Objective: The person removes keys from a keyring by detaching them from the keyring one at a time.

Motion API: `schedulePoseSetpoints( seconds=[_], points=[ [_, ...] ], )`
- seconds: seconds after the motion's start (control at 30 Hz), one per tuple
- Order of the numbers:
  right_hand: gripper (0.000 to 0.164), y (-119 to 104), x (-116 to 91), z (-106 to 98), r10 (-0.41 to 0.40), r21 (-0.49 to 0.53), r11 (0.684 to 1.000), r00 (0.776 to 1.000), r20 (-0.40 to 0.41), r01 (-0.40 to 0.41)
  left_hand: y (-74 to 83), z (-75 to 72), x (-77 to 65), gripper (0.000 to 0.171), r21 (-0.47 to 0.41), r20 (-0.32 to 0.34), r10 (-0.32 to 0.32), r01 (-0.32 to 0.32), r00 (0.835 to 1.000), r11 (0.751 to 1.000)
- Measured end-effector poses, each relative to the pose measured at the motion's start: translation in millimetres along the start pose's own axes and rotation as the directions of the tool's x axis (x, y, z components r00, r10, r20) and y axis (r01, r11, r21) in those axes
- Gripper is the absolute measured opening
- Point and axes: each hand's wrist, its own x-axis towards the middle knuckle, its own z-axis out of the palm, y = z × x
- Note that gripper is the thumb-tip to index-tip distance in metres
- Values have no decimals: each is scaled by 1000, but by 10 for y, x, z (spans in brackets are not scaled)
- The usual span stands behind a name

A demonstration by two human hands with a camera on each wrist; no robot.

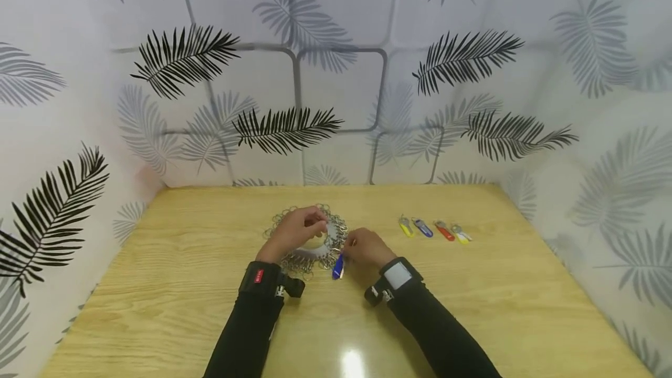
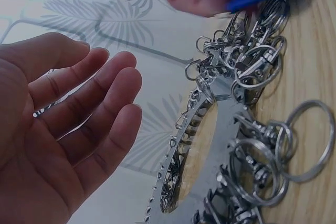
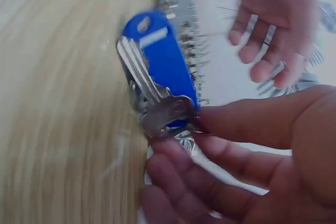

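Note:
My right hand (image 1: 367, 247) pinches a silver key (image 3: 168, 115) with a blue key tag (image 3: 165, 61) between thumb and fingers. It is at the right edge of a flat metal ring plate (image 2: 226, 124), and the tag hangs toward the table. Metal clasps with split rings (image 2: 260, 66) crowd the plate's edge. Above the plate's left part, my left hand (image 1: 296, 229) holds nothing; in the left wrist view its fingers are loosely bent, apart from the clasps. Whether the key's ring touches a clasp is hidden by the right fingers.
Right of the hands on the wooden table (image 1: 525, 308) lie several keys with tags: a yellow tag (image 1: 406, 226), a blue tag (image 1: 422, 228), a red tag (image 1: 444, 230) and another yellow tag (image 1: 462, 234). Leaf-patterned sheeting (image 1: 341, 86) stands behind and beside the table.

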Motion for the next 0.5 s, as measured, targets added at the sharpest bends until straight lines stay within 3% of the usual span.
schedulePoseSetpoints(
  seconds=[0.1, 0.23, 0.43, 0.5],
  points=[
    [12, 20, 64, -26, 28, 222, 974, 999, 23, -32, -17, -8, 6, 11, -13, 7, 11, -11, 1000, 1000],
    [15, 53, 158, -57, 32, 453, 890, 998, 51, -52, -60, -5, 33, 11, -5, 11, 44, -44, 999, 999],
    [17, 102, 223, -45, 52, 624, 775, 994, 91, -98, -130, 51, 62, 12, 34, 35, 56, -58, 998, 998],
    [16, 127, 241, -36, 76, 650, 752, 994, 80, -110, -135, 82, 75, 14, 55, 45, 54, -57, 998, 997]
  ],
)
